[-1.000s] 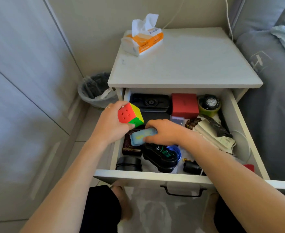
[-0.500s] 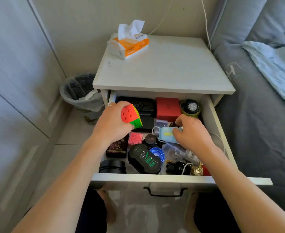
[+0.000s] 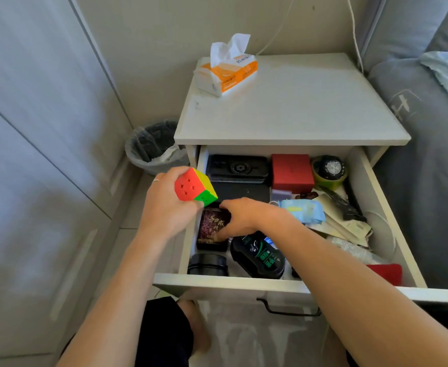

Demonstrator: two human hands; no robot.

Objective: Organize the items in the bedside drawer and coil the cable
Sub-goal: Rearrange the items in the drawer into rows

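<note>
Bedside drawer [image 3: 360,181] pulled wide open and crowded. Left hand [image 3: 164,207] up at the drawer's left wall, fingers curled round a colourful puzzle cube [image 3: 195,188], clear of the contents. Right hand [image 3: 244,218] down on the dark patterned box [image 3: 212,229] by the left wall, thumb at its far edge and fingertips along its near right side, seemingly starting to clasp it; lifted or not, cannot tell. Just beside it a black-and-green case [image 3: 259,256], a round black tin [image 3: 208,264] at the front corner, a blue packet [image 3: 304,210] on loose papers to the right. Thin white cable [image 3: 380,221] lying slack along the right wall, uncoiled. Best taken squarely across both edges, raised straight up to avoid nudging the case, then set flush in a corner; cube parked soon to free both hands for coiling
</note>
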